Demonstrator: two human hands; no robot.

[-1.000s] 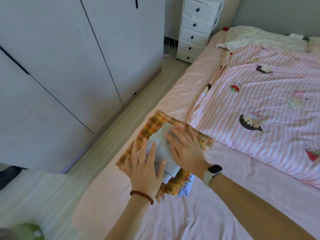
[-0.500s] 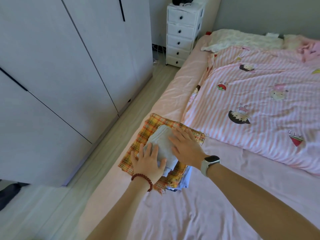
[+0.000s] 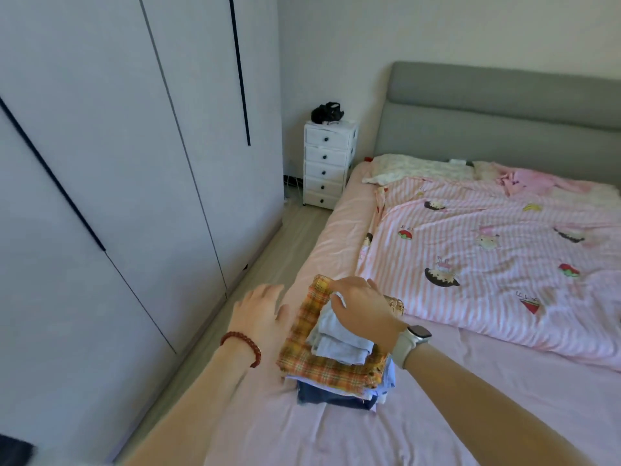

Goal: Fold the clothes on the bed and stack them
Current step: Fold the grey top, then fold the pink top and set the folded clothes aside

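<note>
A stack of folded clothes sits near the left edge of the pink bed (image 3: 336, 428). Its top piece is a folded light grey-blue garment (image 3: 339, 343) lying on an orange-yellow plaid cloth (image 3: 307, 363), with pale blue and dark navy pieces (image 3: 322, 396) beneath. My right hand (image 3: 363, 307), with a watch on its wrist, rests over the far part of the grey garment, fingers slightly bent. My left hand (image 3: 260, 314), with a red bead bracelet, hovers open just left of the stack, apart from it.
A pink striped duvet (image 3: 487, 257) covers the right of the bed, with pillows and a crumpled pink garment (image 3: 534, 181) by the grey headboard. A white wardrobe (image 3: 117, 163) lines the left wall. A white drawer unit (image 3: 329, 166) stands in the corner.
My left hand has lifted off the grey garment and moved left of the stack. My right hand slid toward the stack's far edge. The camera tilted upward, revealing the headboard.
</note>
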